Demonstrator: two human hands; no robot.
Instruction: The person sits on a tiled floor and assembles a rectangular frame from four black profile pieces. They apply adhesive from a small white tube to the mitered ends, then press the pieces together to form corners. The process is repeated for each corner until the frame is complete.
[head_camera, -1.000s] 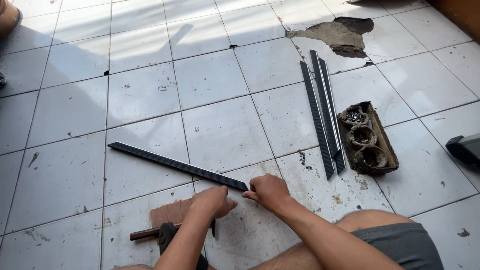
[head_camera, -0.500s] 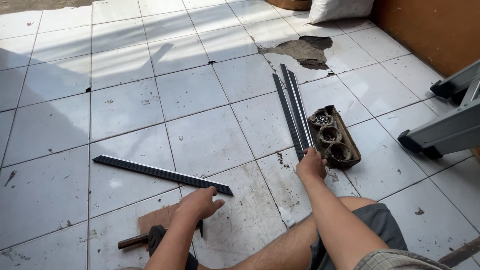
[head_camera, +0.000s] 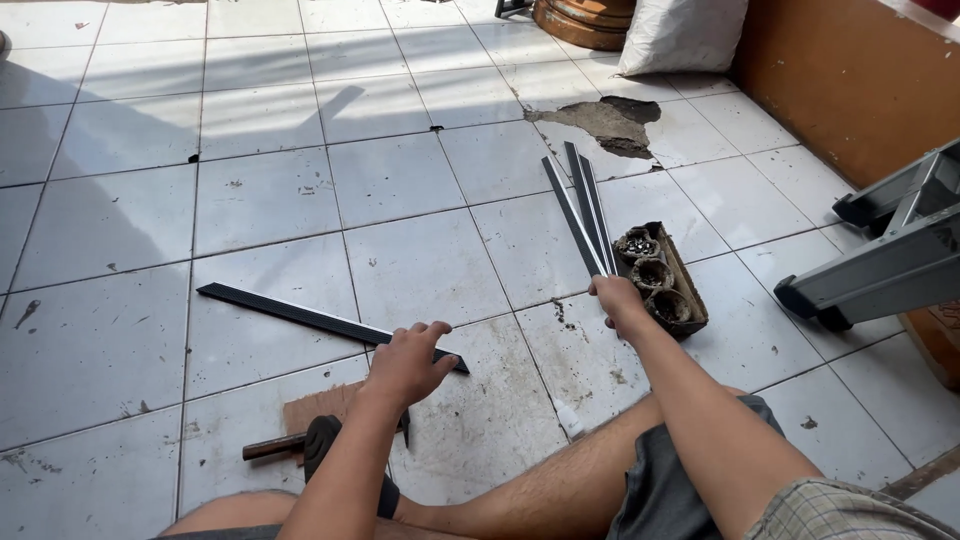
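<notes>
Gripping the near ends of the long black metal strips (head_camera: 580, 205) by the compartmented tray of screws (head_camera: 662, 278), your right hand (head_camera: 617, 299) should lift them together; your left hand (head_camera: 408, 362) rests open, pinning the single flat black strip (head_camera: 300, 316).

Right hand (head_camera: 618, 300) grips the near ends of the dark metal strips (head_camera: 580, 205), just beside the partitioned tray (head_camera: 690, 300). Left hand (head_camera: 408, 362) rests on the long black bar (head_camera: 300, 315), well left of that tray.
</notes>
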